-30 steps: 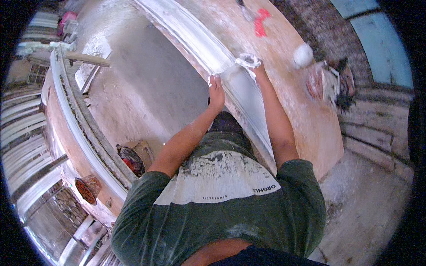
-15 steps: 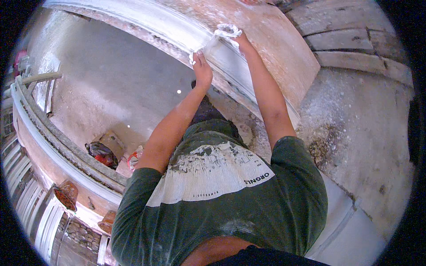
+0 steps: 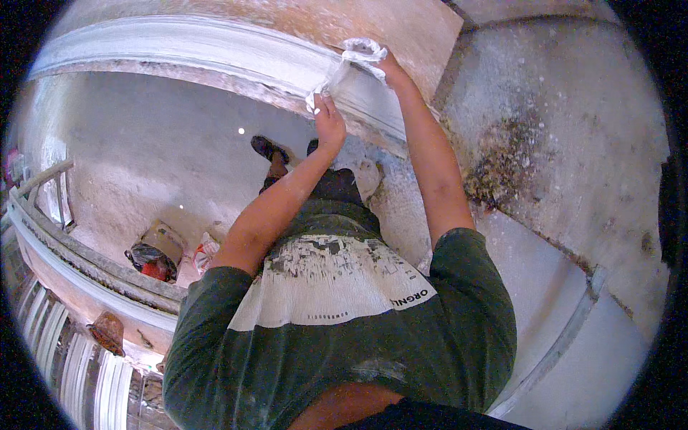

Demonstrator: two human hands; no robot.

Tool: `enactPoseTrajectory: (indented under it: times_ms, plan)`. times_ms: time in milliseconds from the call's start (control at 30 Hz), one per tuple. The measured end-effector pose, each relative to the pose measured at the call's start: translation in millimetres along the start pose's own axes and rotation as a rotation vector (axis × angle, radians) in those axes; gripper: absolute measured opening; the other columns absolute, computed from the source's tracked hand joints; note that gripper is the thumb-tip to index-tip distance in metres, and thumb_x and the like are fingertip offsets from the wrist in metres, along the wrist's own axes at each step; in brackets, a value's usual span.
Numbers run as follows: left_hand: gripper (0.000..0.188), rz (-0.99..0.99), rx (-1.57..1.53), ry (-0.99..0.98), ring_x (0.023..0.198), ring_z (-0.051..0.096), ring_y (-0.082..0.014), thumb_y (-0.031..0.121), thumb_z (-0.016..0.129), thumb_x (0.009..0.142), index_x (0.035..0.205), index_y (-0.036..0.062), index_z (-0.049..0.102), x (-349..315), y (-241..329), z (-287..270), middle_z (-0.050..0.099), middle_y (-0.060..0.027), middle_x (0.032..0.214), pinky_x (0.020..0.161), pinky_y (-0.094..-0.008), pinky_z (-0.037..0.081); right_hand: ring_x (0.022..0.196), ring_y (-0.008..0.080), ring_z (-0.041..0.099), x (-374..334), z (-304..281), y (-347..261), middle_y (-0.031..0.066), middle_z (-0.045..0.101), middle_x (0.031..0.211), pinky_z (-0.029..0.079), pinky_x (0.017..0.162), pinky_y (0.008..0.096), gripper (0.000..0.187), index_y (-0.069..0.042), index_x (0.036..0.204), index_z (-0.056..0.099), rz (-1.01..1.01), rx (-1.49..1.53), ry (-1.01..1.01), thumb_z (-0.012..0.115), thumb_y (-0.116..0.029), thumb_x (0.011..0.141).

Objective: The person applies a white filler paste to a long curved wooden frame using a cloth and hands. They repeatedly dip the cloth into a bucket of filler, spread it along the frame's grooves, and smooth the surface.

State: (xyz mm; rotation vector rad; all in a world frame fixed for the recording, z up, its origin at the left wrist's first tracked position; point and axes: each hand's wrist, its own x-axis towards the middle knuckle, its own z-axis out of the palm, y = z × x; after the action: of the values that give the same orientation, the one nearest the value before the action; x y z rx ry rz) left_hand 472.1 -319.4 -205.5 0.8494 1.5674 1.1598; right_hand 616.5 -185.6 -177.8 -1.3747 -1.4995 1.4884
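A thin, whitish, partly see-through sheet (image 3: 337,74) is stretched between my hands over a long white moulding (image 3: 215,46). My left hand (image 3: 330,122) is closed on its near end, at the moulding's near edge, with white smears on the fingers. My right hand (image 3: 389,70) grips the far end, where the sheet bunches into a loose white loop. I cannot tell whether the sheet is plastic or wet cloth. Its middle lies along or just above the moulding's surface, close to the right end.
Beyond the moulding lies a brownish board or wall surface (image 3: 408,25). Dirt and debris (image 3: 505,161) cover the floor at right. Pale panels (image 3: 530,258) lie at lower right. A bucket (image 3: 163,244) with dark and red contents stands at left, near a curved railing (image 3: 79,254).
The view has turned and shifted, and my shoe now shows below the moulding. Both hands keep their hold on the sheet and are nearer the moulding's right end.
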Motion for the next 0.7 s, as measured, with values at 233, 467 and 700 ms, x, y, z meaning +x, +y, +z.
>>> enactPoseTrajectory:
  times_ms: [233, 467, 700]
  plan:
    - [0.054, 0.051, 0.134, -0.141, 0.123, 0.036, -0.0433, 0.029, 0.031, 0.099, 0.131, -0.0138, 0.028, -78, -32, 85, 0.036, -0.0341, 0.131, 0.103, -0.0421, 0.027, 0.089, 0.0111, 0.059, -90, -80, 26, 0.0017, 0.067, 0.101, 0.047, 0.082, 0.0265, 0.036, -0.007, 0.111, 0.064, 0.08, -0.053, 0.079, 0.071, -0.021, 0.079]
    - [0.048, -0.084, 0.163, -0.378, 0.122, 0.033, -0.0451, 0.025, 0.033, 0.098, 0.132, -0.0094, 0.029, -128, -56, 143, 0.037, -0.0342, 0.129, 0.103, -0.0459, 0.026, 0.091, 0.0129, 0.058, -165, -137, 52, 0.0023, 0.065, 0.103, 0.047, 0.082, 0.0278, 0.037, -0.005, 0.112, 0.061, 0.17, -0.08, 0.221, 0.071, -0.016, 0.078]
    - [0.036, 0.133, 0.317, -0.403, 0.105, 0.049, -0.0392, 0.016, 0.041, 0.095, 0.123, -0.0074, 0.04, -141, -75, 159, 0.049, -0.0329, 0.11, 0.088, -0.0452, 0.038, 0.1, 0.0154, 0.057, -195, -143, 74, 0.0056, 0.061, 0.111, 0.046, 0.087, 0.0296, 0.033, -0.004, 0.112, 0.06, 0.024, 0.093, 0.39, 0.066, -0.011, 0.08]
